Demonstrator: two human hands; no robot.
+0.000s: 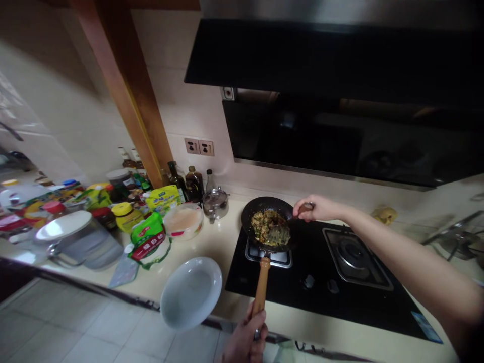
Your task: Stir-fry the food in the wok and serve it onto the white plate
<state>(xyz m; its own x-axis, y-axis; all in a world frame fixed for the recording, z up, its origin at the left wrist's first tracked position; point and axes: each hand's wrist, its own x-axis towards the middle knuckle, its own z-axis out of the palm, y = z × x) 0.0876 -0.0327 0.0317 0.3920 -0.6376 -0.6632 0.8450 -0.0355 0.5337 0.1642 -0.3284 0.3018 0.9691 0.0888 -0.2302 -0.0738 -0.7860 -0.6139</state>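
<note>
My left hand [249, 335] is closed around the wooden handle of a dark wok [247, 209] on the left burner. Chopped, browned food [262, 222] lies in the wok. Over the wok's right rim, my right hand [312, 208] grips the handle of a spatula [279, 235], whose broad head rests in the food. A white oval bowl [191, 292] with nothing in it sits at the counter's front edge, left of the wok handle.
A second burner [351, 252] is on the right of the black cooktop [295, 292]. On the left counter stand a glass pot [215, 201], a lidded plastic tub [184, 220], a green sugar bag [149, 239], a large clear jug [83, 239] and several bottles. A dark range hood [321, 65] hangs above.
</note>
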